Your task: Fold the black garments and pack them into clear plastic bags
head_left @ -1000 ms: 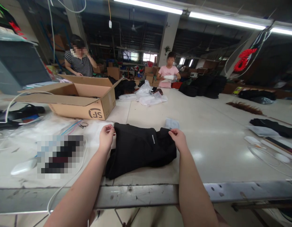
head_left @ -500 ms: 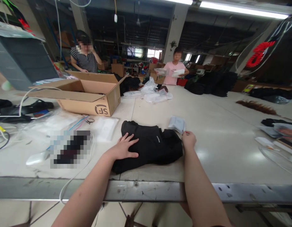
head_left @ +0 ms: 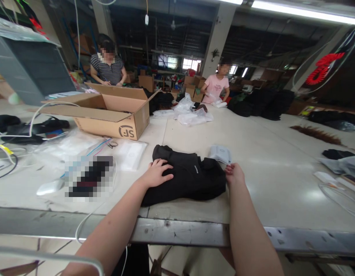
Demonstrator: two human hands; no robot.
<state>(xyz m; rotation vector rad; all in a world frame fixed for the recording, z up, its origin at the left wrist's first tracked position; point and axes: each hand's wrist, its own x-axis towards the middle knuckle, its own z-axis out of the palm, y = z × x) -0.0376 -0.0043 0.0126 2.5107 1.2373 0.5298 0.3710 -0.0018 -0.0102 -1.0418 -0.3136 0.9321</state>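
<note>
A folded black garment [head_left: 183, 180] with small white lettering lies near the table's front edge. My left hand [head_left: 157, 172] rests flat on its left part, fingers spread. Just past the garment's right end, my right hand [head_left: 235, 173] is closed, with its fingertips pinched at the near corner of a small pale plastic packet [head_left: 220, 153]. The packet lies on the table behind the garment's right end. My fingers partly hide the pinched corner.
An open cardboard box [head_left: 111, 124] stands at the back left, with a white packet [head_left: 134, 153] in front of it. Clear plastic bags [head_left: 191, 113] lie farther back. Two people stand across the table [head_left: 269, 161]. A white cable [head_left: 79, 226] hangs over the front edge.
The view has shifted slightly. My right hand has moved a little toward me with the packet's corner. Across the table, the person in pink has lowered the white packets to the tabletop.
</note>
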